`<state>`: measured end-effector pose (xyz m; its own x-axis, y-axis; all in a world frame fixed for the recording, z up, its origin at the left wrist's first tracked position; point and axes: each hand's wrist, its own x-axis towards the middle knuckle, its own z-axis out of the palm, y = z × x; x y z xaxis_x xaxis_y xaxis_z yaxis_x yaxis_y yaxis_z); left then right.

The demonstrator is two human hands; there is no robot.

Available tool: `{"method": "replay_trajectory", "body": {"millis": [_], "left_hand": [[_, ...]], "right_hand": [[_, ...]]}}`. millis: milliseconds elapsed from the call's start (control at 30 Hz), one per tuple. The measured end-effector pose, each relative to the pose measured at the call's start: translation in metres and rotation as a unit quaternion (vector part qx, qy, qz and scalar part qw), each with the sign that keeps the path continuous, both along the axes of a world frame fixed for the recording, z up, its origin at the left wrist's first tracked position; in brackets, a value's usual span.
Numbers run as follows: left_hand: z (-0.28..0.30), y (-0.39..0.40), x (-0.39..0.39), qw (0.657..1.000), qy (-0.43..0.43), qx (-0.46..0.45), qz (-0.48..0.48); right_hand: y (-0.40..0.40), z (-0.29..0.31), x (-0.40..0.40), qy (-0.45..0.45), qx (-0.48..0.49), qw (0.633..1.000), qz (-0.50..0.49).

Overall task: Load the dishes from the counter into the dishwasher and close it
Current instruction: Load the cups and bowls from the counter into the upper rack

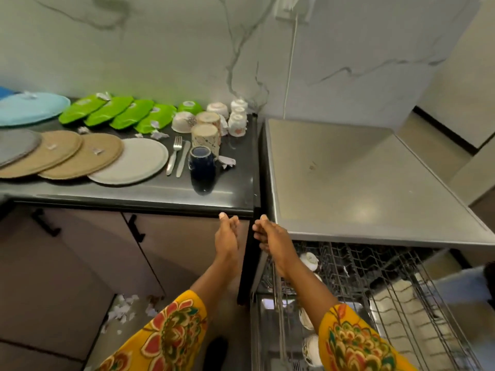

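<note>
Dishes cover the dark counter (150,191): a dark blue mug (202,170) nearest the front, a fork (174,155) and a knife (183,158), a white plate (128,160), tan plates (83,156), green plates (117,113), speckled cups (206,135) and small white cups (237,120). The dishwasher (375,183) stands open at the right with its wire rack (388,285) pulled out; white cups (309,259) sit in it. My left hand (227,234) and my right hand (270,236) hang empty below the counter's front edge, fingers relaxed, side by side.
A light blue plate (29,108) and a grey plate (16,145) lie at the far left. Cabinet doors with black handles (136,227) stand under the counter. Crumpled paper scraps (123,311) litter the floor. A white cord (290,60) hangs down the marble wall.
</note>
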<state>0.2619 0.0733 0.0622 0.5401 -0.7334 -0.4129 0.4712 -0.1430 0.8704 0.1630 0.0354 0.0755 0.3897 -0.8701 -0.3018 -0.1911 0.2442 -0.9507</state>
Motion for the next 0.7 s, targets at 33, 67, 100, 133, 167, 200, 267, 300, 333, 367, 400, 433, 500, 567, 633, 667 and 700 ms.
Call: {"method": "replay_trajectory", "body": {"millis": [33, 67, 100, 133, 167, 200, 267, 300, 333, 367, 400, 433, 500, 567, 633, 667, 700], "left_hand": [[0.005, -0.005, 0.005, 1.000, -0.005, -0.005, 0.000], [0.009, -0.011, 0.010, 1.000, -0.007, -0.012, 0.000], [0.014, -0.018, 0.016, 1.000, -0.005, -0.021, 0.000], [0.018, -0.025, 0.020, 0.999, -0.005, -0.031, -0.002], [0.021, -0.033, 0.025, 0.999, -0.007, -0.037, -0.004], [0.024, -0.043, 0.030, 0.999, -0.007, -0.043, -0.006], [0.029, -0.066, 0.041, 0.999, -0.012, -0.052, -0.009], [0.033, -0.078, 0.046, 0.998, -0.016, -0.054, -0.011], [0.036, -0.093, 0.052, 0.998, -0.017, -0.056, -0.013], [0.039, -0.108, 0.059, 0.998, -0.014, -0.057, -0.016], [0.040, -0.126, 0.066, 0.998, -0.010, -0.056, -0.021], [0.042, -0.143, 0.073, 0.998, -0.005, -0.054, -0.027], [0.044, -0.178, 0.086, 0.999, 0.008, -0.046, -0.027], [0.044, -0.211, 0.100, 0.999, 0.012, -0.036, -0.024], [0.044, -0.241, 0.113, 0.999, 0.029, -0.024, -0.024], [0.045, -0.255, 0.119, 0.999, 0.040, -0.016, -0.016], [0.045, -0.268, 0.124, 0.998, 0.055, -0.010, -0.002]], "right_hand": [[-0.006, 0.007, 0.005, -0.011, -0.008, 1.000, -0.006], [-0.012, 0.012, 0.010, -0.017, -0.014, 1.000, -0.010], [-0.019, 0.016, 0.015, -0.019, -0.020, 1.000, -0.014], [-0.026, 0.020, 0.020, -0.024, -0.027, 0.999, -0.017], [-0.034, 0.023, 0.024, -0.027, -0.033, 0.999, -0.018], [-0.042, 0.025, 0.029, -0.030, -0.038, 0.999, -0.019], [-0.063, 0.029, 0.041, -0.035, -0.042, 0.998, -0.028], [-0.075, 0.031, 0.049, -0.038, -0.041, 0.998, -0.034], [-0.088, 0.033, 0.057, -0.039, -0.040, 0.998, -0.039], [-0.102, 0.034, 0.066, -0.038, -0.037, 0.998, -0.044], [-0.117, 0.034, 0.075, -0.038, -0.032, 0.998, -0.048], [-0.132, 0.035, 0.084, -0.041, -0.025, 0.998, -0.049], [-0.161, 0.036, 0.104, -0.048, -0.014, 0.998, -0.046], [-0.188, 0.036, 0.124, -0.051, -0.002, 0.998, -0.045], [-0.211, 0.038, 0.143, -0.063, 0.016, 0.997, -0.050], [-0.223, 0.039, 0.151, -0.074, 0.026, 0.995, -0.056], [-0.233, 0.040, 0.159, -0.085, 0.034, 0.994, -0.062]]}}
